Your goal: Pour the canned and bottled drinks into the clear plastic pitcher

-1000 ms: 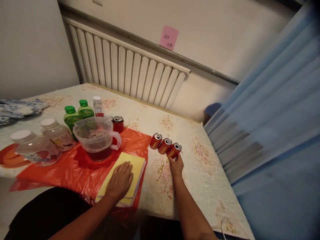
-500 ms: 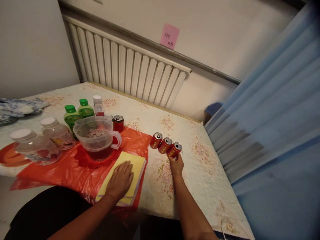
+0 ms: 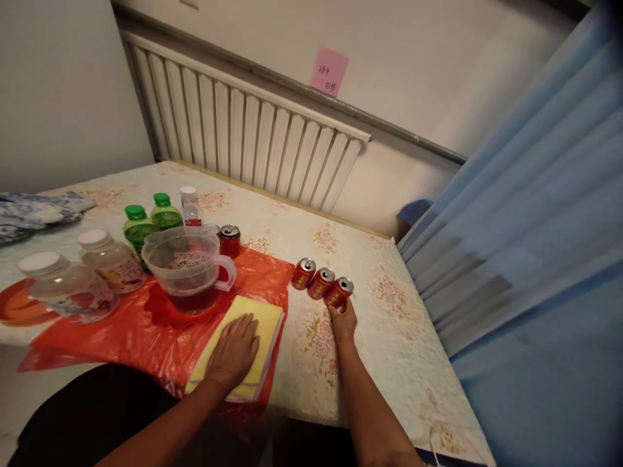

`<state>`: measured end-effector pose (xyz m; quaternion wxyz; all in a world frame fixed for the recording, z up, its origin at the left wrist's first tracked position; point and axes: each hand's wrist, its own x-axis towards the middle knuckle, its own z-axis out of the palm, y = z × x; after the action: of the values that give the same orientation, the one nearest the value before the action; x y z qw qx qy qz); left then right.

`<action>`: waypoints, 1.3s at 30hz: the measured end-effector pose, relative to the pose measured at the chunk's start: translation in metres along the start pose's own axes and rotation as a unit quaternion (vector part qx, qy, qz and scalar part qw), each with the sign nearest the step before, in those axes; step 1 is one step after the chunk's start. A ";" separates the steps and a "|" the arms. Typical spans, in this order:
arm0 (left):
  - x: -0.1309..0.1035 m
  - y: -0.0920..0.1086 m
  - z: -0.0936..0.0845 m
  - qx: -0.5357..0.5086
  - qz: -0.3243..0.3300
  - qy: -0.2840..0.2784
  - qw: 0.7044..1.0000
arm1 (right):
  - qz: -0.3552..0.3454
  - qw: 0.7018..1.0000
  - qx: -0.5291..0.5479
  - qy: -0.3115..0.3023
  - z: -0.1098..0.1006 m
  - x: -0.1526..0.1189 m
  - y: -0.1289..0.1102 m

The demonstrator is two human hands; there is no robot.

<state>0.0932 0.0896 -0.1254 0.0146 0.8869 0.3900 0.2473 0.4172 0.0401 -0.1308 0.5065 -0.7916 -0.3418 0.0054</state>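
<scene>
My left hand point(image 3: 235, 350) lies flat, fingers stretched out, on a folded yellow cloth point(image 3: 265, 318). With its fingers wrapped around the base, my right hand point(image 3: 344, 322) grips a red drink can point(image 3: 339, 292), the nearest of three standing in a slanting row. Its neighbours, the middle can point(image 3: 321, 284) and the far can point(image 3: 304, 273), stand upright close beside it. Left of the cloth, a clear measuring jug point(image 3: 181, 259) with dark, foamy liquid rests on a red scalloped dish point(image 3: 160, 311). Under these spreads a red plastic bag point(image 3: 263, 272).
Two wide jars with white lids point(image 3: 73, 292) stand at the left, near an orange lid point(image 3: 22, 305). Behind the jug are green-capped bottles point(image 3: 139, 227), a small clear bottle point(image 3: 190, 206) and another red can point(image 3: 230, 242). A blue curtain point(image 3: 525, 227) hangs at the right.
</scene>
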 end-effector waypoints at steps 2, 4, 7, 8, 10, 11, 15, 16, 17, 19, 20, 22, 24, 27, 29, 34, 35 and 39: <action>0.000 0.000 0.000 0.000 0.000 0.001 1.000 | 0.000 1.000 -0.001 -0.001 0.000 0.000 0.001; 0.000 0.000 0.001 -0.002 0.000 0.002 1.000 | 0.002 1.000 -0.001 0.001 0.001 0.001 0.002; 0.001 -0.001 0.001 -0.001 -0.001 0.002 1.000 | 0.006 1.000 0.002 0.003 0.001 0.001 0.004; 0.001 -0.001 0.001 0.002 0.000 0.001 1.000 | 0.006 1.000 0.004 0.003 0.001 0.000 0.004; 0.001 -0.001 0.000 0.009 0.005 -0.001 1.000 | 0.005 1.000 0.014 0.002 0.002 0.000 0.005; 0.001 -0.001 0.000 0.011 0.006 -0.002 1.000 | 0.004 1.000 0.020 0.001 0.002 0.000 0.006; 0.002 -0.001 -0.002 0.013 0.010 -0.007 1.000 | 0.007 0.999 0.041 0.004 0.005 0.000 0.013; 0.003 -0.001 -0.002 0.014 0.012 -0.008 1.000 | 0.009 0.999 0.046 0.005 0.006 0.000 0.015; 0.003 -0.001 -0.003 0.018 0.014 -0.008 1.000 | 0.010 0.999 0.052 0.007 0.007 0.000 0.017; 0.003 -0.001 -0.003 0.027 0.018 -0.008 0.999 | 0.013 0.998 0.062 0.009 0.007 -0.001 0.020; 0.004 -0.002 -0.002 0.032 0.019 -0.008 0.999 | 0.015 0.998 0.065 0.010 0.007 -0.003 0.021; 0.004 -0.002 -0.002 0.038 0.022 -0.009 0.999 | 0.021 0.998 0.065 0.014 0.006 -0.006 0.022; 0.004 -0.003 -0.001 0.039 0.023 -0.010 0.999 | 0.027 0.998 0.061 0.019 0.003 -0.012 0.023; 0.005 -0.003 0.000 0.035 0.022 -0.009 0.999 | 0.031 0.998 0.053 0.019 -0.002 -0.021 0.022; 0.004 -0.003 0.000 0.030 0.017 -0.007 0.999 | 0.031 0.998 0.050 0.014 -0.006 -0.028 0.022; 0.002 -0.001 -0.002 0.015 0.008 -0.005 1.000 | 0.034 0.999 0.043 -0.001 -0.012 -0.043 0.022; 0.002 0.000 -0.003 0.015 0.005 -0.004 1.000 | 0.034 0.999 0.041 -0.005 -0.014 -0.046 0.021; -0.001 0.001 -0.004 0.022 -0.005 -0.006 1.000 | 0.033 0.999 0.034 -0.017 -0.019 -0.057 0.015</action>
<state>0.0918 0.0872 -0.1218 -0.0009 0.8866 0.3994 0.2333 0.3882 -0.0106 -0.1528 0.5266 -0.7846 -0.3239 0.0471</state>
